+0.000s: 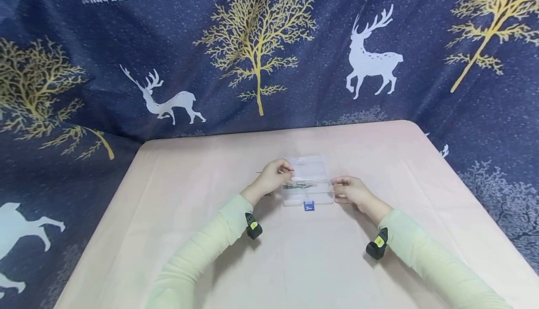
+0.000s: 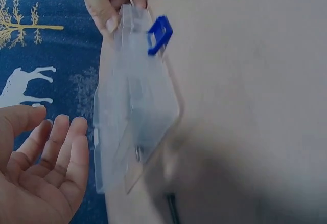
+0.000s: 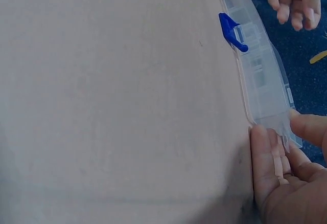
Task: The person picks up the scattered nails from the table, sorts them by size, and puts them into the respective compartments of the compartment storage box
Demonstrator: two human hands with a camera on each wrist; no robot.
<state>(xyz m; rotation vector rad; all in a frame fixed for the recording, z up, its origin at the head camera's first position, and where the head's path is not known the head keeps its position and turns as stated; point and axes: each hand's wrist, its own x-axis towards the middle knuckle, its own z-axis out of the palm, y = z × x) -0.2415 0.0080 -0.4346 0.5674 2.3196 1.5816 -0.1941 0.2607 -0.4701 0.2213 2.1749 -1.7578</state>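
On the head feed I've got the table closest to me, then the clear box, blue latch on its near side, long axis running crosswise between the two hands. The right hand is the nearer one: it's right at the box's right end, thumb and fingers pinching the plastic. The left hand is by the box's left end, fingers loosely bent, nothing in them that I can see; from above it seems to overlap the box, but the left wrist feed shows a gap, and I'd say that gap matters most. That feed also gives me a dark rod off the box's left end, one I can't match for certain from above. Behind the box's front row, slim dark pieces lie lengthwise, clear only on the head feed. Past them, the box's open lid, then the deer backdrop.
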